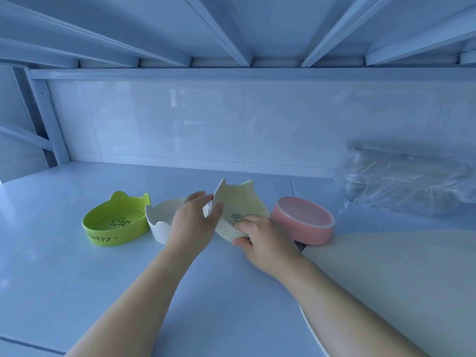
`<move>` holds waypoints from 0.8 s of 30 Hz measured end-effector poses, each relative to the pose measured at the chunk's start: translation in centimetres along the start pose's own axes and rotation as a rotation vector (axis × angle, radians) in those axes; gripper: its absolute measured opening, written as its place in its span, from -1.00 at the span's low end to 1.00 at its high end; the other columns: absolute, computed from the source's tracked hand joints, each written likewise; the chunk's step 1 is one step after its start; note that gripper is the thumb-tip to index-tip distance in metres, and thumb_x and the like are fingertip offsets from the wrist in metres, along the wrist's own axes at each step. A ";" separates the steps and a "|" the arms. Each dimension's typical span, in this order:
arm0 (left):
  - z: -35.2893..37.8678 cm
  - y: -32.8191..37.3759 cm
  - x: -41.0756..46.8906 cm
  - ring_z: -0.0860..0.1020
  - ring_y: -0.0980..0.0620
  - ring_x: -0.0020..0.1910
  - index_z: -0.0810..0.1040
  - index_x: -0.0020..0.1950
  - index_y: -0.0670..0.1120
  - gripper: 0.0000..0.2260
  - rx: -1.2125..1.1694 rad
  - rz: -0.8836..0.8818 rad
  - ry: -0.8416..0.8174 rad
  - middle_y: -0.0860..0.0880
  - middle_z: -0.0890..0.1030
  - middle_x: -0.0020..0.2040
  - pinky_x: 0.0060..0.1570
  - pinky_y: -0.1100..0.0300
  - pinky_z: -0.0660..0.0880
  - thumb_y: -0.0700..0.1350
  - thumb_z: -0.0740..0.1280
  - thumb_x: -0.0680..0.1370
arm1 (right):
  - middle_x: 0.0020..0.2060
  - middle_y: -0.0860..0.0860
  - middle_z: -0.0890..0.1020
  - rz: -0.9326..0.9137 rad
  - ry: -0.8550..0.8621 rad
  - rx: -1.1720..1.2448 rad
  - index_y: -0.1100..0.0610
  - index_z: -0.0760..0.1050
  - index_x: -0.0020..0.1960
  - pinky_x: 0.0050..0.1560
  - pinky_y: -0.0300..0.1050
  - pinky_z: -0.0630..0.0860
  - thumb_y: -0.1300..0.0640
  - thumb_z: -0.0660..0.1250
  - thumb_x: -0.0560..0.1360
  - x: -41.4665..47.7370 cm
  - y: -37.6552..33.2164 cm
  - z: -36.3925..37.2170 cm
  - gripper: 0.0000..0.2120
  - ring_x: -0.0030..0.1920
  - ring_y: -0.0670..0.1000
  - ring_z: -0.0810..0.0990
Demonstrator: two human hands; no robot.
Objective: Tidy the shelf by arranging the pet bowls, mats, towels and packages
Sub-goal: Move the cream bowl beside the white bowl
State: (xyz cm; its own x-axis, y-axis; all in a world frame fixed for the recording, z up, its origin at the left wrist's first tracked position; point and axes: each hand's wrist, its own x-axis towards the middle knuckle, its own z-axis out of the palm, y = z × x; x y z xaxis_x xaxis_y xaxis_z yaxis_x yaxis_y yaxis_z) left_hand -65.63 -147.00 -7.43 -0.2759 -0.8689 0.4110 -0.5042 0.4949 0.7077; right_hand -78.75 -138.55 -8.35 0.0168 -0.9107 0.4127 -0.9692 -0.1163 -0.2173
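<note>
cream bowl [239,202] tilted | left grip [192,222] pinches rim | right grip [260,235] pinches rim

Row of bowls [239,202], package [401,181] to right

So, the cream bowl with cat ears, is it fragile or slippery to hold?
Probably fragile: the cream bowl looks like glazed ceramic, with thin ears that could chip. Its smooth surface may be slippery, which fits both the left hand and the right hand gripping its rim. It seems stiff, holding its shape while tilted.
</note>
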 end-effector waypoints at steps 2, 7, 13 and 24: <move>-0.2 -0.3 0.1 0.50 0.03 0.12 0.52 0.23 0.06 -0.72 0.053 0.046 -0.020 0.04 0.40 0.36 -0.08 0.27 0.28 0.03 0.26 0.54 | -0.22 -0.03 0.42 -0.006 -0.020 -0.017 0.18 0.49 -0.09 -0.28 -0.13 0.27 0.14 0.25 0.54 0.1 0.0 0.0 -0.88 -0.20 0.06 0.40; -0.1 -0.7 0.0 0.54 0.12 -0.04 0.60 0.13 0.08 -0.78 0.041 0.212 -0.102 0.09 0.48 0.25 0.05 0.24 0.47 -0.09 0.35 0.50 | -0.07 0.03 0.54 -0.032 -0.024 -0.036 0.11 0.51 0.14 -0.15 -0.11 0.39 0.21 0.24 0.53 0.2 -0.1 0.4 -0.80 0.00 0.10 0.51; -0.3 -1.1 0.2 0.57 0.13 -0.06 0.64 0.03 0.04 -0.82 0.092 0.296 -0.174 0.14 0.61 -0.07 0.05 0.19 0.50 -0.17 0.32 0.50 | -0.03 0.02 0.56 -0.042 -0.031 -0.033 0.07 0.50 0.19 -0.04 -0.07 0.42 0.23 0.24 0.52 0.4 -0.1 0.5 -0.73 0.06 0.10 0.50; -1.1 -1.3 0.1 0.55 0.31 -0.09 0.57 -0.22 0.24 -0.61 0.132 0.317 -0.309 0.25 0.63 -0.19 -0.03 0.46 0.45 -0.31 0.28 0.39 | -0.10 0.01 0.64 0.044 -0.074 0.059 0.02 0.56 0.10 -0.11 -0.01 0.53 0.26 0.28 0.46 0.3 0.1 0.3 -0.73 -0.07 0.12 0.57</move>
State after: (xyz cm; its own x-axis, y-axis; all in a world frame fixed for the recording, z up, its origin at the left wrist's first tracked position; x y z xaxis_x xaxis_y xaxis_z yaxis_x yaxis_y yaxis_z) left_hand -64.06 -147.77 -7.68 -0.6545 -0.6474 0.3906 -0.4498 0.7486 0.4871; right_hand -78.73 -138.92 -8.47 -0.0051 -0.9419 0.3358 -0.9532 -0.0969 -0.2862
